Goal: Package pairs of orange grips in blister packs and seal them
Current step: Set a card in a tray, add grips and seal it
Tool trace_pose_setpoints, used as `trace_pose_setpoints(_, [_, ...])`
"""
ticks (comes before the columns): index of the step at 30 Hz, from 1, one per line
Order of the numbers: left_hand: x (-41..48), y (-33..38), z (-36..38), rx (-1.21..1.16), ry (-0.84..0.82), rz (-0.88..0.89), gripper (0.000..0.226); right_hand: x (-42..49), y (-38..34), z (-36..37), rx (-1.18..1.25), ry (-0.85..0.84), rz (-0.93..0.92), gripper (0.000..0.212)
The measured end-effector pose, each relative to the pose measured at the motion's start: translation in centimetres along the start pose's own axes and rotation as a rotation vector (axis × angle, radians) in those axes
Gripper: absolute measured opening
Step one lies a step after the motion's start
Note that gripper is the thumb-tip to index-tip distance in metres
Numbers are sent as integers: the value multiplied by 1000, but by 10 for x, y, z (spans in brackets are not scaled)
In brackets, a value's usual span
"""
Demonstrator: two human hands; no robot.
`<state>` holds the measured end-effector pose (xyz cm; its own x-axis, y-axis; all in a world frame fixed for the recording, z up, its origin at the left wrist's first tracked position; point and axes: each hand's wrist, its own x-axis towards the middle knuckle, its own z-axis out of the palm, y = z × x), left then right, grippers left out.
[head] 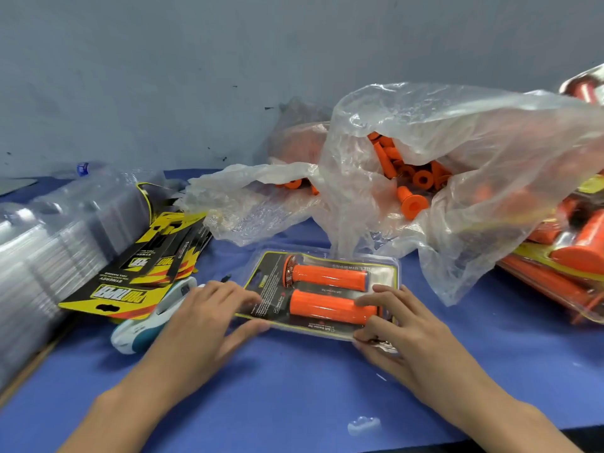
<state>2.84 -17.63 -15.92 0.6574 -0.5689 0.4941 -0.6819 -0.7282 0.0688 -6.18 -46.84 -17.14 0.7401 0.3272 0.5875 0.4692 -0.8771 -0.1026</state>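
**Two hands press on one blister pack holding two grips**

I see both hands down on one clear plastic blister pack [322, 289] with a black and yellow card inside. It lies flat on the blue table cover [294, 387], between the hands. Inside it are two orange ribbed rubber grips [330, 307], side by side, one farther and one nearer.

The left hand [202, 308] rests nearly straight fingers on the left end of the pack, with the thumb along the near edge. The right hand [402, 325] touches the right end of the nearer grip with lightly bent fingertips, thumb on the near right corner. Neither hand closes around the pack.

Partly under the left hand lies one white and teal tool [143, 328]. Farther left are several black and yellow printed cards [137, 276] and one tall stack of clear plastic shells [65, 230]. Beyond the right hand, one crumpled clear plastic bag [457, 152] holds loose orange grips, too many to count. To the right of it is a pile of finished packs [562, 256].
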Motion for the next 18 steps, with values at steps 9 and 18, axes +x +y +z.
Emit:
trace_pose_setpoints(9, [-27, -44, -10, 298, -52, -579, 57, -3, 5, -3, 97, -54, 70, 14])
trace_pose_setpoints(18, [-20, -36, -15, 221, 34, -418, 29, -3, 3, -2, 140, -40, 101, 11])
